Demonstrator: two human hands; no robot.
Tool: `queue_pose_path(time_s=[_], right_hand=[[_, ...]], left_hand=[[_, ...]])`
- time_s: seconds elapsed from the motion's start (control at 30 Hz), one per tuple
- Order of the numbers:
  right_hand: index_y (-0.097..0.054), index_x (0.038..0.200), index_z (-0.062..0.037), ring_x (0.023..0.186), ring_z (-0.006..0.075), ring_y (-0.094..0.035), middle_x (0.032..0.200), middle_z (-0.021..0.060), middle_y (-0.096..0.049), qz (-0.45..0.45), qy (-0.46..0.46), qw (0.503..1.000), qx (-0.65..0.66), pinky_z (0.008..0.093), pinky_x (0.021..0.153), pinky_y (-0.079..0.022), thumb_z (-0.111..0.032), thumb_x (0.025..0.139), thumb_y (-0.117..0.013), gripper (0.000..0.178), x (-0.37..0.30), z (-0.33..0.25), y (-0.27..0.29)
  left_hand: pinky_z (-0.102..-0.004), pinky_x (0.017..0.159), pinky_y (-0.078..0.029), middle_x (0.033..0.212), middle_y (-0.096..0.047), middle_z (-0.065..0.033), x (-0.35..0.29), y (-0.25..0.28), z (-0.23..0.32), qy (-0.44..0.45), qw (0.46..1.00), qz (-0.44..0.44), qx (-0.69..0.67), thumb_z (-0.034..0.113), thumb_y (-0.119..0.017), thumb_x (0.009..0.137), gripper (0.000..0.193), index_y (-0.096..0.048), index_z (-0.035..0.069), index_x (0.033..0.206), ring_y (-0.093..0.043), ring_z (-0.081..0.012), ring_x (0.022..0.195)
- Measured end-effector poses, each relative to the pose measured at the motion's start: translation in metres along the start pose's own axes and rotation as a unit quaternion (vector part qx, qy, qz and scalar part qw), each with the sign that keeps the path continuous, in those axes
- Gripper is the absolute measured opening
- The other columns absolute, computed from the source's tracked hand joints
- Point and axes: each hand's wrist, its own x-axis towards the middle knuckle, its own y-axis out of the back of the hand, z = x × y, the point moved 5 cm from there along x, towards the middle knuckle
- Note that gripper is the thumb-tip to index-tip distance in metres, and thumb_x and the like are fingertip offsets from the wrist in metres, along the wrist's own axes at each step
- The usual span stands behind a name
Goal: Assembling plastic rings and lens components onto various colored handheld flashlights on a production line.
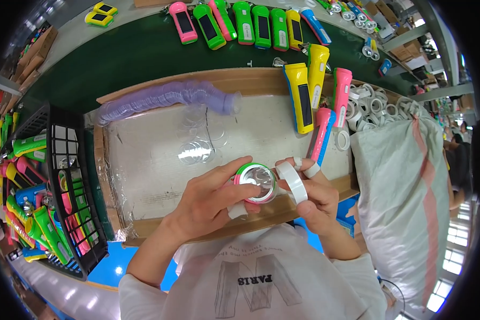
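Observation:
My left hand [204, 201] is wrapped round a pink and green flashlight [257, 177], its round head facing up. A forefinger rests on the clear lens inside the head, and the flashlight's body is hidden below. Just to the right, my right hand [321, 201] pinches a white plastic ring [297, 188], tilted on edge close to the flashlight's head. White wraps cover some of my fingertips. Beyond my hands, loose clear discs [196, 152] lie in the cardboard tray [154, 186]. A long stack of purple-tinted discs [168, 97] stretches along the tray's far side.
Yellow flashlights [302, 104] and pink ones lean at the tray's right end, beside a heap of white rings [372, 106] on a white sack [397, 181]. At left stands a black basket [82, 213] full of flashlights. A row of flashlights [244, 24] lies along the far side.

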Motion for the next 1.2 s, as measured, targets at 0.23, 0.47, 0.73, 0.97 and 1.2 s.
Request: queue_pose_path(time_s=[0.23, 0.47, 0.73, 0.97, 1.2], right_hand=[[-0.065, 0.109, 0.0080, 0.112, 0.0407, -0.056, 0.128, 0.0301, -0.045, -0.034, 0.155, 0.970, -0.185, 0.0446, 0.092, -0.049, -0.017, 0.083, -0.069, 0.036, -0.009, -0.008, -0.013], [-0.063, 0.112, 0.0073, 0.111, 0.0395, -0.057, 0.129, 0.0301, -0.047, -0.026, 0.110, 0.990, -0.089, 0.0420, 0.092, -0.049, -0.016, 0.084, -0.067, 0.037, -0.003, -0.006, -0.010], [-0.065, 0.116, 0.0036, 0.105, 0.0366, -0.060, 0.125, 0.0268, -0.052, -0.028, 0.127, 0.969, -0.210, 0.0392, 0.088, -0.053, -0.014, 0.080, -0.073, 0.041, 0.005, -0.015, -0.019], [-0.067, 0.113, 0.0021, 0.102, 0.0378, -0.063, 0.123, 0.0287, -0.053, -0.004, 0.160, 0.959, -0.232, 0.0388, 0.082, -0.055, -0.018, 0.078, -0.075, 0.041, 0.001, -0.012, -0.023], [-0.068, 0.109, 0.0025, 0.099, 0.0379, -0.065, 0.120, 0.0289, -0.056, -0.016, 0.166, 0.954, -0.248, 0.0374, 0.080, -0.056, -0.024, 0.078, -0.077, 0.042, 0.000, -0.016, -0.026]], left_hand=[[-0.0367, 0.075, -0.057, 0.130, -0.057, -0.0247, -0.010, -0.013, 0.000, 0.032, 0.995, 0.068, -0.065, -0.012, -0.063, 0.059, 0.056, -0.062, 0.011, 0.110, -0.067, -0.0367, 0.095], [-0.0414, 0.085, -0.055, 0.127, -0.060, -0.0228, -0.006, -0.007, 0.005, -0.009, 0.990, 0.112, -0.081, -0.013, -0.063, 0.059, 0.056, -0.060, 0.004, 0.111, -0.064, -0.0389, 0.107], [-0.0412, 0.088, -0.055, 0.124, -0.061, -0.0189, -0.009, -0.005, 0.011, -0.033, 0.992, 0.117, -0.032, -0.012, -0.063, 0.062, 0.048, -0.065, 0.002, 0.107, -0.062, -0.0382, 0.110], [-0.0341, 0.082, -0.056, 0.121, -0.062, -0.0179, -0.016, -0.008, 0.007, 0.060, 0.977, 0.145, -0.146, 0.007, -0.081, 0.074, 0.042, -0.066, 0.004, 0.113, -0.064, -0.0276, 0.103], [-0.0306, 0.078, -0.055, 0.122, -0.062, -0.0150, -0.019, -0.018, 0.005, 0.106, 0.956, 0.157, -0.223, 0.003, -0.081, 0.072, 0.050, -0.062, 0.005, 0.118, -0.065, -0.0244, 0.101]])
